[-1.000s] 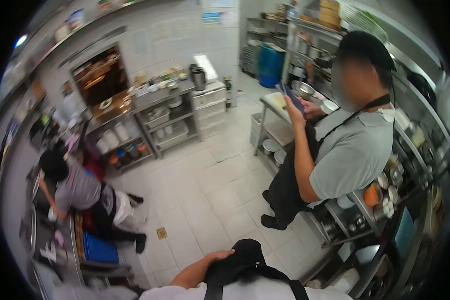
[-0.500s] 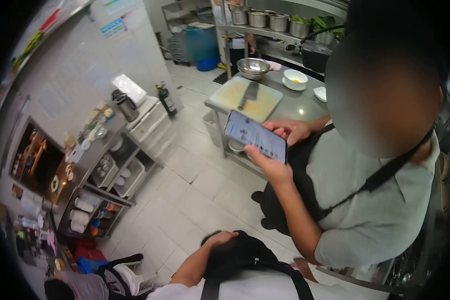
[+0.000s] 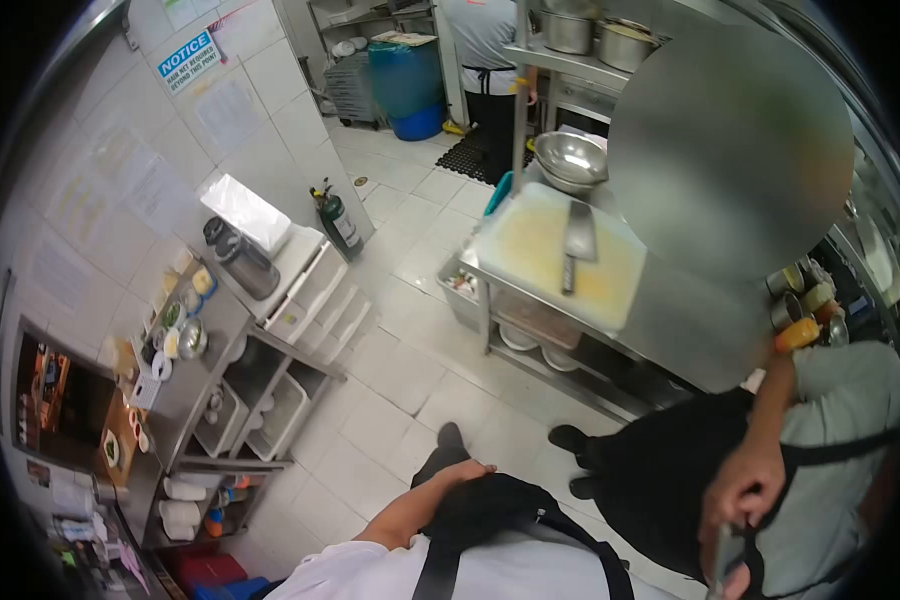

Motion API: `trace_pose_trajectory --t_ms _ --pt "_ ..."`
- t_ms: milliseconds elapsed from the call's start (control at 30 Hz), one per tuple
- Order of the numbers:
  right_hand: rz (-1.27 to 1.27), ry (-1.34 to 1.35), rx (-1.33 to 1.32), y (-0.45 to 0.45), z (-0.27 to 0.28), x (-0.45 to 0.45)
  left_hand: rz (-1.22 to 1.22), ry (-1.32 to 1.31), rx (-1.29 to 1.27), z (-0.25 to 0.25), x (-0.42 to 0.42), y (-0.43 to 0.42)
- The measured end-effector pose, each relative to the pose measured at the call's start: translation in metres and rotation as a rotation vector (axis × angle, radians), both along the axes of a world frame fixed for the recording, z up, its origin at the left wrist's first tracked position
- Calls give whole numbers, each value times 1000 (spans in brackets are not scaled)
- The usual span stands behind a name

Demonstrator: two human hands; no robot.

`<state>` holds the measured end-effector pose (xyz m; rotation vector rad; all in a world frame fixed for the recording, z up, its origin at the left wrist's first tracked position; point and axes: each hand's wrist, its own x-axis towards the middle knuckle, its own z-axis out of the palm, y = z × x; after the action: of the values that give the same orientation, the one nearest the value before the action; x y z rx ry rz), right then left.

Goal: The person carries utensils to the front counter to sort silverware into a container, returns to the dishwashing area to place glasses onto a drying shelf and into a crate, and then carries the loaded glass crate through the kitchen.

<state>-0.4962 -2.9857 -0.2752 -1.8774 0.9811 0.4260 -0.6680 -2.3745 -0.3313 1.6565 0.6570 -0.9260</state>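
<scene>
My left hand [image 3: 468,472] rests on my black apron [image 3: 500,505] with the fingers laid flat, holding nothing. My right hand is out of view. To my right stands a co-worker in a grey shirt and black apron [image 3: 670,480]. That person's hand [image 3: 745,490] is by a phone [image 3: 727,560], seen edge-on at the bottom of the view. On the steel table [image 3: 705,330] in front of the co-worker is a stained cutting board [image 3: 530,235], with a cleaver [image 3: 578,240] lying on it. A steel bowl [image 3: 570,160] sits behind the board.
Shelving at left holds a thermos [image 3: 242,262], bowls and white containers [image 3: 180,515]. A fire extinguisher [image 3: 336,220] stands by the wall. Toward the back are a blue barrel [image 3: 410,90] and another person [image 3: 488,60]. Pots [image 3: 625,45] line the upper shelf. White floor tiles [image 3: 400,345] run between.
My view has shifted. The co-worker's phone has dropped from chest height before them to the lower right. The seated person at lower left has left the view. My left hand stays on my apron.
</scene>
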Motion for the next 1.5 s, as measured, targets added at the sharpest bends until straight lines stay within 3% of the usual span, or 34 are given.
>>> trace_pose_trajectory --t_ms 133,200,267,300,367,433,533,633,733,767,833,900,933,1133,1300,1400,1433,1467,1500 --pt "133 308 144 179 -37 -57 43 -3 36 2 4 136" --pt "281 380 238 281 -37 -64 36 -21 -33 71 25 178" --pt "375 297 319 346 -42 -57 -361 -130 77 48 44 217" --pt "464 265 407 376 -16 -44 -563 -178 135 37 55 237" --pt "421 341 415 421 -19 -46 -880 -231 181 32 83 259" --pt "378 407 411 443 -40 -46 -855 -318 118 10 111 280" --pt "320 504 359 470 -65 -24 -851 -213 99 12 158 348" --pt "312 466 305 564 -87 62 -511 -445 25 -36 165 463" --pt "386 363 305 680 -92 163 -92 -45 -63 7 181 558" --pt "421 318 316 717 -92 190 -80 4 -44 41 194 582" --pt "507 204 332 788 -94 251 -32 -176 -67 39 217 616" --pt "572 104 365 866 -74 303 -33 -113 -154 37 251 652" --pt "583 61 384 901 -62 324 -25 -139 -145 12 264 669" --pt "570 33 377 1013 -55 352 -259 140 -139 55 385 793" --pt "343 298 127 1045 -134 248 -423 110 -93 -12 481 929" --pt "604 323 -96 1119 -185 250 -484 36 -52 42 531 1004" --pt "914 52 -168 1147 -176 304 -768 -233 -35 11 547 1047" --pt "561 5 -100 1198 -93 357 -1000 -549 35 -24 559 1090" --pt "550 -229 -307 1234 -61 394 -1053 -529 41 -17 584 1114"
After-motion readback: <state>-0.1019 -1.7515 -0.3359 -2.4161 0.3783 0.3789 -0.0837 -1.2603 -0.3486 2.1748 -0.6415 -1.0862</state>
